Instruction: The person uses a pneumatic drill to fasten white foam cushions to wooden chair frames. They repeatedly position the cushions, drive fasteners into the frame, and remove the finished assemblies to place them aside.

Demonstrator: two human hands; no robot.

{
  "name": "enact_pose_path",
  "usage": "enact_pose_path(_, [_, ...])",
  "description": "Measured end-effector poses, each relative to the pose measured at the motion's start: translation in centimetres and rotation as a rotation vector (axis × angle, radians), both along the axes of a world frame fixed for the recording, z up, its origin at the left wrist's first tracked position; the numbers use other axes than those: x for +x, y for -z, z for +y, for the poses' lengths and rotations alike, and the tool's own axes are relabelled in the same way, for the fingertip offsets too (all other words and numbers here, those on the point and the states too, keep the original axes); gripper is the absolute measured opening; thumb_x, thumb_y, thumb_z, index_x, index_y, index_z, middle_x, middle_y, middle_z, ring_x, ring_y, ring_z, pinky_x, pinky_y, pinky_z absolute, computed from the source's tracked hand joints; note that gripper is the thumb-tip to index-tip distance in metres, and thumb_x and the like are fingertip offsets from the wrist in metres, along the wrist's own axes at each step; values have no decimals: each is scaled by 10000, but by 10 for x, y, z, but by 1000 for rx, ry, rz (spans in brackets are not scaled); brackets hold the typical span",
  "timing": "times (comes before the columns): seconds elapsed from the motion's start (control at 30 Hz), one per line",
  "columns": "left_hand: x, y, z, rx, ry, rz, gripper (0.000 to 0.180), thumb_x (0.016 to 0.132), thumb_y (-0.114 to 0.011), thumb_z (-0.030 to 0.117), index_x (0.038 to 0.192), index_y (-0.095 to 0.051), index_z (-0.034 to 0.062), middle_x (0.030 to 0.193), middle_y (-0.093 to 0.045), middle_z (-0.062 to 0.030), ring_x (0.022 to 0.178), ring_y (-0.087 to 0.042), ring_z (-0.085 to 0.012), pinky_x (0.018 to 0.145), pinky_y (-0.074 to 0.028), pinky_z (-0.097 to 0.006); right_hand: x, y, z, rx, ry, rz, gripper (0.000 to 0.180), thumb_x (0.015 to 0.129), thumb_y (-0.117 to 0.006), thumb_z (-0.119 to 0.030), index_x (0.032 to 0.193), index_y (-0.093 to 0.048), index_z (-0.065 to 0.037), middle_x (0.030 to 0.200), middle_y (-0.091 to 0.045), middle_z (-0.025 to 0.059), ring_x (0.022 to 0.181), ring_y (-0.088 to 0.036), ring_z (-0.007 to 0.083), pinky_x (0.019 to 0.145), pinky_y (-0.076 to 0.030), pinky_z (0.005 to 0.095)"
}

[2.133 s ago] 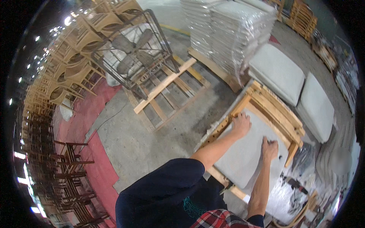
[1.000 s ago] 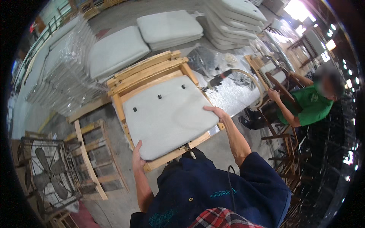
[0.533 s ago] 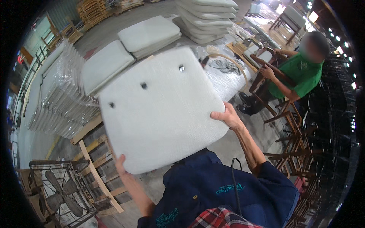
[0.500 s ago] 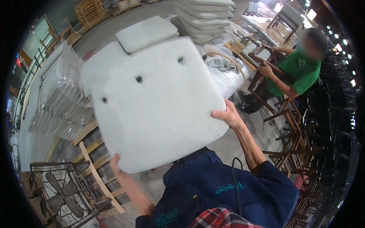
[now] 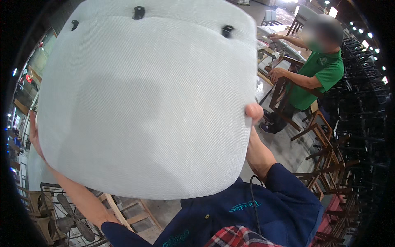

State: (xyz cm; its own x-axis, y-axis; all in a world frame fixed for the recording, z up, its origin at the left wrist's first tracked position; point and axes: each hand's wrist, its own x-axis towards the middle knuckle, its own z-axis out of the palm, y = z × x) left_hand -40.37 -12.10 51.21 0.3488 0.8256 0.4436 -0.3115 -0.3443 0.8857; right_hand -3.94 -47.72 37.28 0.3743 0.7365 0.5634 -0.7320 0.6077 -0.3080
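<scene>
Brown chairs (image 5: 326, 154) crowd the right side near a co-worker (image 5: 302, 96) in a green shirt (image 5: 326, 75). We've got a big pale cushion (image 5: 152, 111) held up near us, left of them, our left hand (image 5: 35, 133) gripping its left edge and our right hand (image 5: 254, 113) its right, three black clips (image 5: 139, 12) along the far side.
</scene>
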Motion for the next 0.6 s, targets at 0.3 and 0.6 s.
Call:
enact_pose_path(0.3, [102, -36, -29, 218, -338, -205, 796, 1012, -493, 635, 1420, -521, -48, 1174, -701, -105, 1028, -703, -146, 934, -586, -347, 99, -42, 17, -164, 288, 105, 844, 793, -702, -366, 1365, -427, 190, 1104, -612, 333, 791, -744, 322, 518, -631, 311])
enact_pose_path(0.6, [123, 52, -112, 14, 77, 381, 914, 961, -581, 668, 1583, -356, 37, 1362, -638, -130, 1051, -681, -147, 826, -572, -249, 240, -100, 49, -199, 721, -47, 578, 822, -673, -308, 1279, -560, 29, 1152, -632, 171, 1048, -629, 258, 822, -549, 398])
